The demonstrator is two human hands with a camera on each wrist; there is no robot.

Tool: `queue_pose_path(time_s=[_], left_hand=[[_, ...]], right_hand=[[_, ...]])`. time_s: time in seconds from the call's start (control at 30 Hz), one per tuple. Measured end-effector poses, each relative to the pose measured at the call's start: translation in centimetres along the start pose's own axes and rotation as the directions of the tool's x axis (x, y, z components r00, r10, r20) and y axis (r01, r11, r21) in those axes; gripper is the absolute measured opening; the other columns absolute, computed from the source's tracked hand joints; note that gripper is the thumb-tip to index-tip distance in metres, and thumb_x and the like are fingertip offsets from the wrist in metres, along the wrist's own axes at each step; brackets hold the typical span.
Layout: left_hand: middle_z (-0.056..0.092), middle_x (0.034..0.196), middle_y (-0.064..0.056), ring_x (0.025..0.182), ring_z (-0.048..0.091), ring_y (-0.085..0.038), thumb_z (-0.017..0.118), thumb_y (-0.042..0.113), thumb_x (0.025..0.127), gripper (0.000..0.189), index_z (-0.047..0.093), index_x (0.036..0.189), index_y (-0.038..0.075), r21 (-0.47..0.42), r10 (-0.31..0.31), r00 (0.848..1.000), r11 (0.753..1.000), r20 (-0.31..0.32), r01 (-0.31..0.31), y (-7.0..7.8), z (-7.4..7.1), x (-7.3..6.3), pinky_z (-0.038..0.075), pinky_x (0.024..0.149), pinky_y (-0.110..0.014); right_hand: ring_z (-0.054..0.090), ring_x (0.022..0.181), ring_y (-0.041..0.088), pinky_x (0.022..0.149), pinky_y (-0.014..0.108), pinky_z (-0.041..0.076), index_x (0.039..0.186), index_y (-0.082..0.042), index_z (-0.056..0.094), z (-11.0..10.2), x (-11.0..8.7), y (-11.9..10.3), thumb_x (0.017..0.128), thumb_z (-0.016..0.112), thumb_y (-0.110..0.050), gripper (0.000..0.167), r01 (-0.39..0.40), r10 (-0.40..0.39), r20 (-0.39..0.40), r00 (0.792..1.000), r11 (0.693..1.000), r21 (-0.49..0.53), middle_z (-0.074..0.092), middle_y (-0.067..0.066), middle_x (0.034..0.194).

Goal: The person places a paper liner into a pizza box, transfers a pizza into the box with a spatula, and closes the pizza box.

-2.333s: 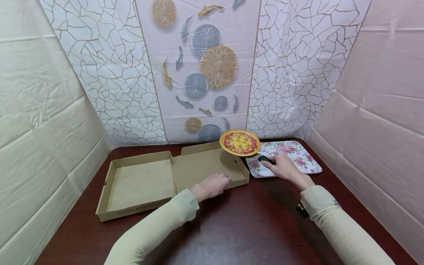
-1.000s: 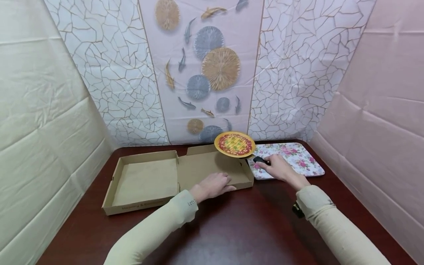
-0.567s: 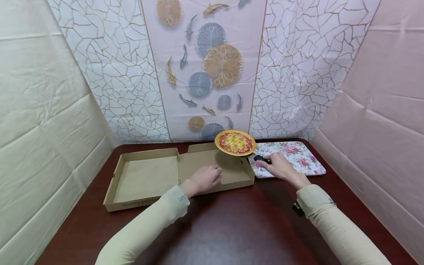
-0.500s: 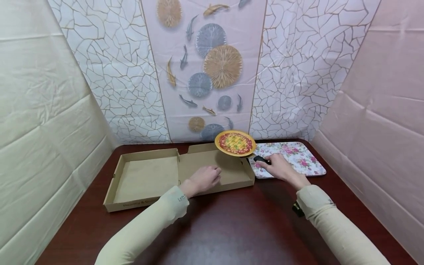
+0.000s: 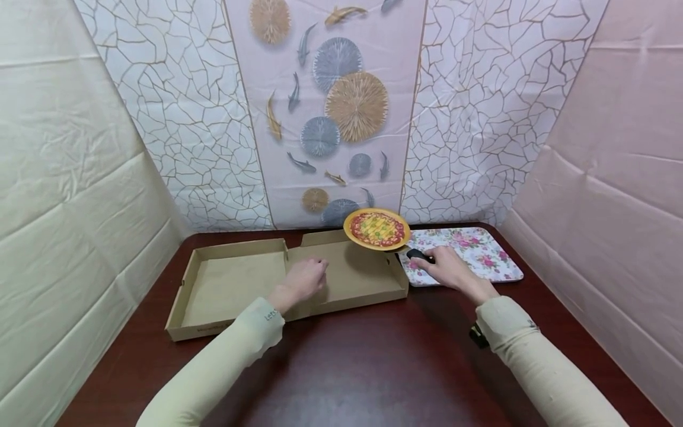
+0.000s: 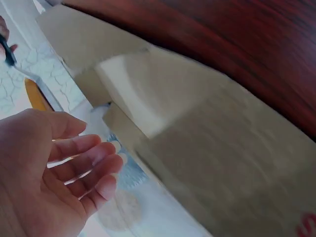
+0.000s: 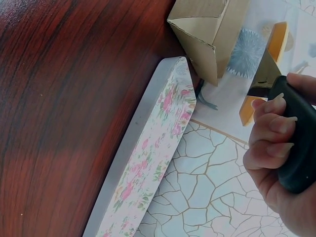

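In the head view my right hand (image 5: 450, 267) grips the black handle of a spatula (image 5: 420, 255). A round pizza (image 5: 377, 229) with a yellow rim and red, yellow and green topping rests on its blade. The pizza is held up over the back right of an open cardboard pizza box (image 5: 347, 270). In the right wrist view my fingers curl round the spatula handle (image 7: 298, 143), the pizza (image 7: 279, 44) showing edge-on beyond it. My left hand (image 5: 303, 280) is over the box near its fold. Its fingers are loosely bent and hold nothing in the left wrist view.
A white board with pink flowers (image 5: 482, 252) lies to the right of the box, near the back edge of the dark red table (image 5: 368, 367). The box's other half (image 5: 235, 287) lies open at left. Cloth walls (image 5: 464, 118) close off the back and sides.
My left hand has moved left from the box's front right side to near its fold. The pizza on the spatula has shifted slightly left, still held by my right hand.
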State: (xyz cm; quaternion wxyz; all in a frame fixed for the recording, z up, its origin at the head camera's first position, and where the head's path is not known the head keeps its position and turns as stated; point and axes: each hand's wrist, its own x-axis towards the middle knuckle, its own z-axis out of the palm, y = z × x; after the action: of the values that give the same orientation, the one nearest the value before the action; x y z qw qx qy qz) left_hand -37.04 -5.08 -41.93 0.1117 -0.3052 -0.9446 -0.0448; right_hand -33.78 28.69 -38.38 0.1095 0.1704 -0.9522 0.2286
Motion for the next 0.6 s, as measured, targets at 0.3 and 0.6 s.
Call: queue_pose_path(time_s=[0.3, 0.6], left_hand=[[0.069, 0.097, -0.014, 0.090, 0.066, -0.030, 0.059, 0.002, 0.085, 0.024, 0.065, 0.108, 0.000, -0.001, -0.063, 0.998, 0.998, -0.020, 0.063, -2.8, -0.8, -1.1, 0.055, 0.082, -0.040], [0.067, 0.092, -0.020, 0.086, 0.064, -0.037, 0.055, 0.000, 0.084, 0.020, 0.065, 0.101, -0.003, 0.035, -0.094, 0.992, 0.995, -0.079, 0.097, -4.8, -1.8, -2.1, 0.054, 0.079, -0.046]], right_hand=[[0.031, 0.047, 0.010, 0.054, 0.025, 0.033, 0.058, -0.013, 0.047, 0.1, 0.1, -0.3, 0.096, 0.059, -0.031, 0.043, -0.016, 0.016, -0.002, 1.000, 1.000, -0.013, 0.034, -0.005, 0.050], [0.031, 0.047, 0.010, 0.055, 0.026, 0.034, 0.060, -0.013, 0.047, 0.0, 0.4, -0.8, 0.096, 0.057, -0.034, 0.043, -0.024, 0.024, 0.013, 1.000, 1.000, -0.017, 0.036, -0.004, 0.051]])
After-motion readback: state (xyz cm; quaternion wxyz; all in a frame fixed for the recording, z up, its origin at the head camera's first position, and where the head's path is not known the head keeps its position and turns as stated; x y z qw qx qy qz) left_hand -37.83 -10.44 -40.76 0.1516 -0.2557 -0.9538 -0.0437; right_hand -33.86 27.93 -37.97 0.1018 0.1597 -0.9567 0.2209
